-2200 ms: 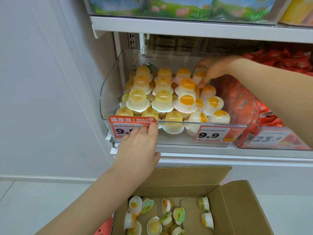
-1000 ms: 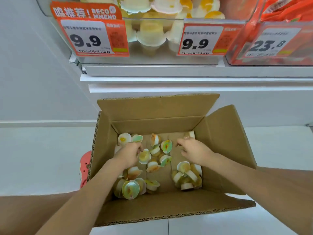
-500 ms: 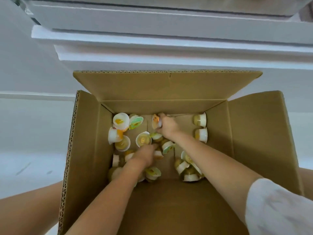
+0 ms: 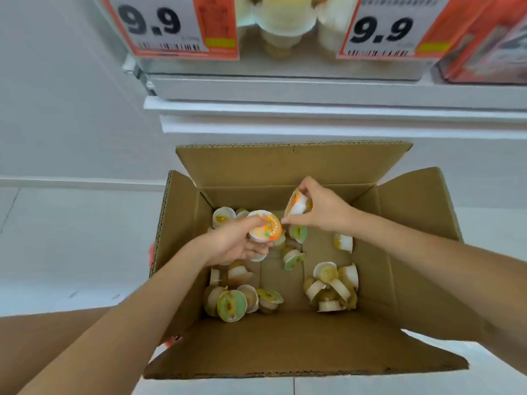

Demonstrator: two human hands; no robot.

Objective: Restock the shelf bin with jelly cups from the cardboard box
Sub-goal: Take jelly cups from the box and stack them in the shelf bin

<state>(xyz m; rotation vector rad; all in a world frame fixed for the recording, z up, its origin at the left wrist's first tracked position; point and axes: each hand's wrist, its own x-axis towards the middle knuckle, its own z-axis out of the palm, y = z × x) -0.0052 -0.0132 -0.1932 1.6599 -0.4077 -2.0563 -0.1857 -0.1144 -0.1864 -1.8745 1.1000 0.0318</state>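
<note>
Two jelly cups, one (image 4: 265, 229) in left hand (image 4: 236, 246), another (image 4: 298, 205) in right hand (image 4: 319, 209)

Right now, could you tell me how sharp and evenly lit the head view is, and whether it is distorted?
Head view: light is soft and even, with no hard shadows in the cardboard box; the price tags at the top edge are smeared by blur; the jelly cups held in the left hand and the right hand read fairly clearly; wide-angle distortion bows the shelf edge.

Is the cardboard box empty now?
No, many jelly cups still lie on the floor of the cardboard box, and each hand holds one.
</note>
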